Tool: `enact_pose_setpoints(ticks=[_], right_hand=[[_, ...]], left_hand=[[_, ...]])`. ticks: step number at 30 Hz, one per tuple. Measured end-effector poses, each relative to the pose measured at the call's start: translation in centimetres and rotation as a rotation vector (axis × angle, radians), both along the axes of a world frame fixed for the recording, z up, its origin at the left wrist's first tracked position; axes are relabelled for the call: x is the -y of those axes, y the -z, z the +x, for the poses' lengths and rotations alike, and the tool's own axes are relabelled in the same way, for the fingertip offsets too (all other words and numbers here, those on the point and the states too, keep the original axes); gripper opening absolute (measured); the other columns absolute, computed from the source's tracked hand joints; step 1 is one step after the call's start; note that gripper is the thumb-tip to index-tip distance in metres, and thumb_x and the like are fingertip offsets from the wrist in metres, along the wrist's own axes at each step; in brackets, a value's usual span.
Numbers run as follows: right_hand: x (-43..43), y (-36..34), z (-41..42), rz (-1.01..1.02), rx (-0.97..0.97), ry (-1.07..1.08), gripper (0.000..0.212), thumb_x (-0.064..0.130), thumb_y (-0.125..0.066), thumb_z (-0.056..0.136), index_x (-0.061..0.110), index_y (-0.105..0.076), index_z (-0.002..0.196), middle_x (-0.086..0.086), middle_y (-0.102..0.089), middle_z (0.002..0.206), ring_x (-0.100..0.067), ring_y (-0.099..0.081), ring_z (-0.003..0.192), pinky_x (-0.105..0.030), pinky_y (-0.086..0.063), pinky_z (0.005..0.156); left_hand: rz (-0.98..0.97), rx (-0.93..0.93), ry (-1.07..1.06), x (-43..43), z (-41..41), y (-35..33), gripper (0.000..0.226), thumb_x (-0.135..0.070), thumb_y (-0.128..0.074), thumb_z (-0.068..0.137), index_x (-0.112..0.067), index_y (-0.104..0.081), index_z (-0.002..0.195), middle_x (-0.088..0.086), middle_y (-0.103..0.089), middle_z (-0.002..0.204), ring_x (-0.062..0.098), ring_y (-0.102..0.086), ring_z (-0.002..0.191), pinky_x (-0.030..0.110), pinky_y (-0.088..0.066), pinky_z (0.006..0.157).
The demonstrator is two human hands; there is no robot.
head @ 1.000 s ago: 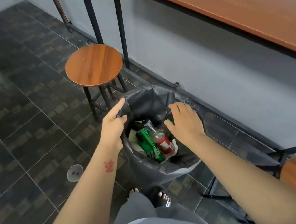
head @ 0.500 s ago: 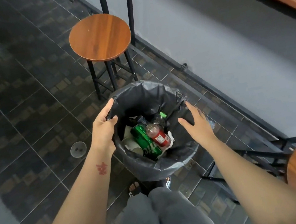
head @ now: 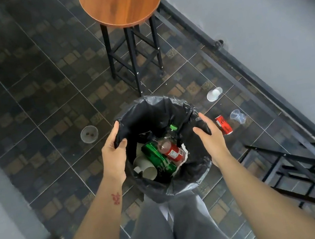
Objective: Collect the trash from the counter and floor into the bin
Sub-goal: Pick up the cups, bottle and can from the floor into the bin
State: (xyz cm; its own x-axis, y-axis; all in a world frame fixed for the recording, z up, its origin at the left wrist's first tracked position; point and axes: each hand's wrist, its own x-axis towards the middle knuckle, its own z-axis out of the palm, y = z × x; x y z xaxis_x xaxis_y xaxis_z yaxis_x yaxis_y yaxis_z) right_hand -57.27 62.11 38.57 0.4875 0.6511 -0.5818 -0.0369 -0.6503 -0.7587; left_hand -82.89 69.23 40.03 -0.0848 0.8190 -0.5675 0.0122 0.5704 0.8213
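Nearest the camera are the person's grey trouser legs, and both forearms reach out over them to the bin, which stands on the floor just ahead of the knees.

The left grip is closed on the bin's black liner. The thumb is hooked inside the rim and the fingers are wrapped over the outside, most likely to keep the loose bag from slumping.

The right grip is on the opposite side of the rim and is spread wide. The fingers are fairly straight along the outside and the thumb is inside, so it cups the edge rather than pinching it. With a grip on each side, the bin looks ready to be steadied or shifted.

Between the two grips, down in the bag, lie a green can, a red-labelled bottle across it, and paper cups nearer the left grip.

More trash is on the floor. A red can lies just outside the right grip and a clear plastic cup just past it. A white cup lies further out on the same side. A small round lid or dish sits beyond the left grip.

The task therefore seems part-done, and moving the bin towards the right-hand litter would make sense.

Beyond the bin stands a round wooden stool.
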Motion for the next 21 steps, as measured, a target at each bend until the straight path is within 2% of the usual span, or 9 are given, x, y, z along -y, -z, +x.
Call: enact_pose_setpoints(ticks=[1, 3, 4, 9, 11, 12, 14, 17, 21], right_hand=[[-0.5, 0.8, -0.3, -0.008, -0.001, -0.003, 0.050, 0.030, -0.065, 0.092, 0.058, -0.048, 0.129, 0.024, -0.041, 0.146, 0.007, -0.039, 0.128, -0.009, -0.031, 0.088], [-1.5, 2.4, -0.7, -0.025, 0.007, -0.016, 0.050, 0.031, -0.064, 0.092, 0.059, -0.047, 0.129, 0.025, -0.040, 0.145, 0.029, -0.044, 0.103, -0.001, -0.037, 0.069], [-2.1, 3.3, -0.9, -0.029, 0.014, -0.017, 0.050, 0.031, -0.064, 0.092, 0.058, -0.047, 0.131, 0.024, -0.039, 0.145, 0.033, -0.043, 0.094, 0.001, -0.038, 0.065], [-5.6, 8.8, -1.7, 0.003, 0.030, -0.045, 0.052, 0.027, -0.063, 0.093, 0.051, -0.047, 0.136, 0.020, -0.037, 0.150, 0.032, -0.042, 0.103, 0.006, -0.040, 0.070], [-7.1, 11.0, -1.9, 0.017, 0.032, -0.079, 0.052, 0.027, -0.063, 0.093, 0.053, -0.047, 0.135, 0.027, -0.035, 0.145, 0.029, -0.035, 0.108, 0.008, -0.037, 0.069], [-7.8, 12.2, -2.0, 0.030, 0.023, -0.091, 0.051, 0.028, -0.063, 0.092, 0.054, -0.047, 0.134, 0.029, -0.035, 0.141, 0.027, -0.034, 0.109, 0.004, -0.036, 0.078], [-9.1, 14.6, -2.1, 0.043, 0.014, -0.101, 0.051, 0.028, -0.063, 0.092, 0.055, -0.049, 0.132, 0.029, -0.036, 0.143, 0.016, -0.033, 0.122, -0.014, -0.030, 0.098], [-11.4, 19.1, -2.0, 0.060, 0.013, -0.151, 0.049, 0.029, -0.062, 0.093, 0.053, -0.048, 0.134, 0.021, -0.038, 0.150, -0.003, -0.032, 0.137, -0.024, -0.027, 0.104], [-14.2, 25.9, -2.2, 0.112, 0.005, -0.196, 0.049, 0.025, -0.061, 0.094, 0.045, -0.048, 0.138, 0.017, -0.039, 0.151, -0.008, -0.032, 0.140, -0.030, -0.027, 0.111]], left_hand=[[0.003, -0.028, 0.015, -0.2, -0.3, 1.0, 0.059, 0.004, -0.055, 0.094, -0.042, -0.059, 0.131, -0.017, -0.056, 0.136, 0.000, -0.050, 0.124, 0.018, -0.040, 0.100], [0.011, -0.073, 0.032, -0.7, -1.0, 3.1, 0.060, 0.003, -0.056, 0.094, -0.042, -0.056, 0.133, -0.017, -0.054, 0.139, 0.001, -0.048, 0.128, 0.025, -0.035, 0.109], [0.006, -0.101, 0.033, -1.0, -1.2, 4.1, 0.061, 0.002, -0.057, 0.094, -0.044, -0.056, 0.133, -0.017, -0.053, 0.139, 0.002, -0.047, 0.128, 0.027, -0.033, 0.111], [0.024, -0.197, 0.016, -3.3, -1.9, 9.8, 0.063, -0.002, -0.059, 0.094, -0.050, -0.052, 0.134, -0.018, -0.050, 0.141, 0.000, -0.044, 0.129, 0.027, -0.033, 0.112], [0.035, -0.219, 0.001, -4.2, -2.1, 12.0, 0.062, -0.003, -0.059, 0.094, -0.048, -0.051, 0.135, -0.020, -0.049, 0.139, -0.001, -0.044, 0.128, 0.026, -0.033, 0.111], [0.038, -0.224, -0.012, -4.8, -2.2, 13.2, 0.062, -0.003, -0.059, 0.094, -0.047, -0.051, 0.136, -0.021, -0.049, 0.138, -0.002, -0.043, 0.129, 0.027, -0.033, 0.112], [0.049, -0.235, -0.036, -5.5, -2.4, 15.5, 0.060, -0.003, -0.059, 0.094, -0.045, -0.052, 0.137, -0.020, -0.049, 0.138, -0.001, -0.042, 0.129, 0.027, -0.033, 0.112], [0.085, -0.255, -0.074, -6.6, -2.4, 19.7, 0.059, -0.003, -0.058, 0.094, -0.040, -0.051, 0.139, -0.015, -0.050, 0.141, 0.001, -0.044, 0.130, 0.029, -0.033, 0.112], [0.125, -0.260, -0.114, -8.0, -2.5, 26.5, 0.058, -0.005, -0.058, 0.095, -0.040, -0.050, 0.140, -0.012, -0.051, 0.141, 0.003, -0.046, 0.129, 0.026, -0.037, 0.109]])
